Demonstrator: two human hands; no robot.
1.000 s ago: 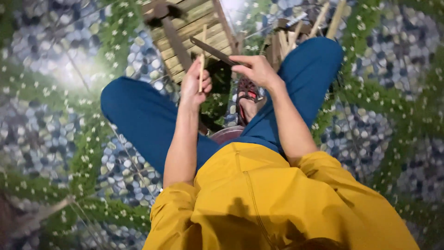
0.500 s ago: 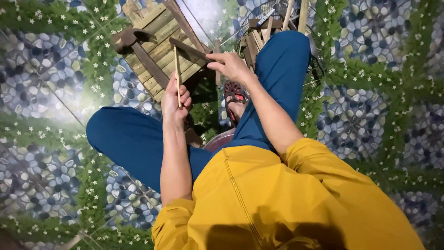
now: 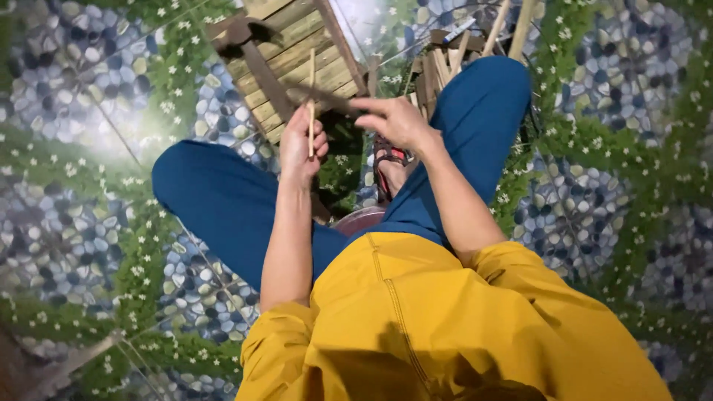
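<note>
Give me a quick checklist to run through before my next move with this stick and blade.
1. Left hand grips the thin wooden stick, upright: ok.
2. Right hand holds the dark blade: ok.
3. Blade meets the stick: appears so, exact contact cannot tell.
4. Left fingers below the blade, clear of it: ok.
5. Blade edge direction: cannot tell.
6. Wooden frame lies on the floor close ahead of the hands: ok.

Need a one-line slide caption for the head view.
Seated person: left hand holds a thin stick upright, right hand grips a dark blade against it.
</note>
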